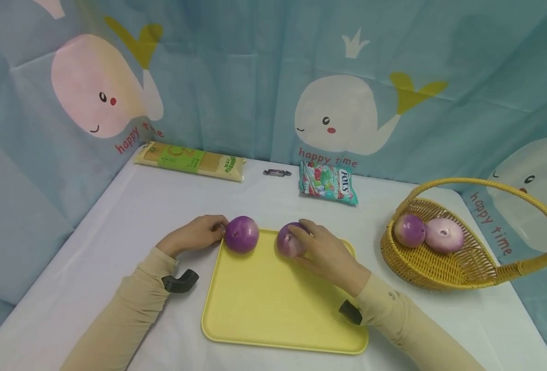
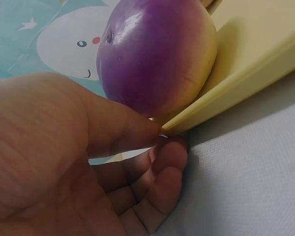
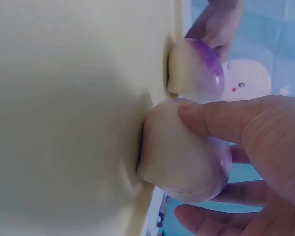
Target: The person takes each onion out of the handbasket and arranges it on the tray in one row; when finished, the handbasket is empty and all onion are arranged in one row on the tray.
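A purple-and-white turnip (image 1: pixel 291 240) sits on the yellow tray (image 1: pixel 273 304), near its far edge. My right hand (image 1: pixel 331 252) grips it, with the thumb (image 3: pixel 221 118) on one side and the fingers around the other. To its left, a second purple turnip (image 1: pixel 241 234) rests by the tray's far left corner. Beside that turnip, my left hand (image 1: pixel 194 234) pinches the tray's rim (image 2: pixel 196 115), thumb above and curled fingers below.
A wicker basket (image 1: pixel 424 270) on the right holds a purple turnip (image 1: pixel 410 230) and a paler purple-white one (image 1: pixel 444 235). Along the back lie a noodle packet (image 1: pixel 190 161), a small wrapped candy (image 1: pixel 277 173) and a Fox's candy bag (image 1: pixel 327 183). Behind hangs a blue curtain (image 1: pixel 236 77).
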Demonstrator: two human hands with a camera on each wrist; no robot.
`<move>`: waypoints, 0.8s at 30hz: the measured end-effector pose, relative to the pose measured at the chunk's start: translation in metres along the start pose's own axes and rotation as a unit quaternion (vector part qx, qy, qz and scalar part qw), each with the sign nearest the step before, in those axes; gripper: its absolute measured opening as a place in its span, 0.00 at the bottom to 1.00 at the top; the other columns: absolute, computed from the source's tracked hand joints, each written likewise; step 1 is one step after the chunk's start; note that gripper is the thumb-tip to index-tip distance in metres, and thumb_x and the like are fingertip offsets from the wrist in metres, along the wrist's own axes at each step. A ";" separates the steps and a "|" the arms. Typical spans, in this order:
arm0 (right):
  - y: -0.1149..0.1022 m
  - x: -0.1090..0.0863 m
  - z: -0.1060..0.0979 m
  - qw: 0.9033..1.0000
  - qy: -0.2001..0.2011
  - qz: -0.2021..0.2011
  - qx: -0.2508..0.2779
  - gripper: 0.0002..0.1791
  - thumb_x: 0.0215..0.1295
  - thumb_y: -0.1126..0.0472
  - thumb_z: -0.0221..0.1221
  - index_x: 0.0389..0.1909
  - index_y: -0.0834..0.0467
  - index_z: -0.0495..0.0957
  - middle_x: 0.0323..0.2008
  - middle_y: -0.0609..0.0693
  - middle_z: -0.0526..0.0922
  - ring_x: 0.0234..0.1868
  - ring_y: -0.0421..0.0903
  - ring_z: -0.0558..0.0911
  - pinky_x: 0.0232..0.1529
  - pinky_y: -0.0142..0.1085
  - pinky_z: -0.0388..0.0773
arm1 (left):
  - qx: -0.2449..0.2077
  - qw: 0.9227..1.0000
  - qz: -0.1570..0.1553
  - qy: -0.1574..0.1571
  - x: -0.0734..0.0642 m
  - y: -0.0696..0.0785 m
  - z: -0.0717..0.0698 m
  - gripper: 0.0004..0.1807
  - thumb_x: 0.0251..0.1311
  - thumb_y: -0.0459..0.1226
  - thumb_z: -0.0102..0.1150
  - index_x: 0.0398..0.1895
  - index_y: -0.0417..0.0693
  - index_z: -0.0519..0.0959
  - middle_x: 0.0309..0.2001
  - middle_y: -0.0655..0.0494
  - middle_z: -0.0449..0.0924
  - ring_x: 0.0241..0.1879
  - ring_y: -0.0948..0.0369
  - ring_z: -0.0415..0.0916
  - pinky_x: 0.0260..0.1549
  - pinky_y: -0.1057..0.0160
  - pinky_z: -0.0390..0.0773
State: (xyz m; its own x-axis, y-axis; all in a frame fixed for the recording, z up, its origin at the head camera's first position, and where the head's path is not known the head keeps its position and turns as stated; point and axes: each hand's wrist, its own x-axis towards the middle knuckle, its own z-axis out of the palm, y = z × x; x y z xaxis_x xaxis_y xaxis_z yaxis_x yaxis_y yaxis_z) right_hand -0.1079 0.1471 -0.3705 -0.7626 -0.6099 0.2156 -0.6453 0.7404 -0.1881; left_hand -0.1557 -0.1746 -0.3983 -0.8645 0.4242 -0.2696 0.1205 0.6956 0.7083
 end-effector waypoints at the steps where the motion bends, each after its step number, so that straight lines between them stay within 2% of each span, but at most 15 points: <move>1: -0.001 0.001 0.001 1.000 0.000 -0.001 0.001 0.36 0.51 0.54 0.73 0.62 0.56 0.73 0.60 0.63 0.75 0.54 0.59 0.80 0.52 0.48 0.80 | 0.000 1.000 -0.001 0.000 0.000 0.000 0.000 0.13 0.65 0.31 0.45 0.48 0.41 0.77 0.27 0.54 0.75 0.32 0.60 0.71 0.38 0.61 0.71; 15: -0.010 0.013 0.007 1.000 0.006 -0.014 0.008 0.36 0.51 0.56 0.73 0.61 0.57 0.71 0.58 0.62 0.75 0.53 0.58 0.81 0.54 0.47 0.80 | -0.002 1.000 -0.001 -0.005 0.001 0.002 0.000 0.13 0.64 0.31 0.45 0.48 0.42 0.77 0.27 0.53 0.75 0.32 0.59 0.71 0.38 0.60 0.71; 24: -0.017 0.020 0.009 1.000 0.005 -0.023 -0.005 0.36 0.51 0.56 0.73 0.61 0.56 0.71 0.57 0.62 0.75 0.50 0.57 0.81 0.51 0.46 0.80 | 0.000 1.000 -0.003 0.000 0.000 0.000 0.000 0.13 0.66 0.32 0.46 0.49 0.42 0.77 0.28 0.54 0.76 0.33 0.60 0.71 0.40 0.60 0.71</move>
State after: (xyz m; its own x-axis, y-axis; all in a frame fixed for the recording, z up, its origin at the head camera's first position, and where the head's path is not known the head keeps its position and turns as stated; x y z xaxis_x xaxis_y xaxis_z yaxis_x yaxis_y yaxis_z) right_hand -0.1130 0.1197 -0.3714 -0.7318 -0.6401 0.2343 -0.6789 0.7147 -0.1681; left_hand -0.1559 -0.1744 -0.3987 -0.8649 0.4203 -0.2744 0.1152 0.6983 0.7065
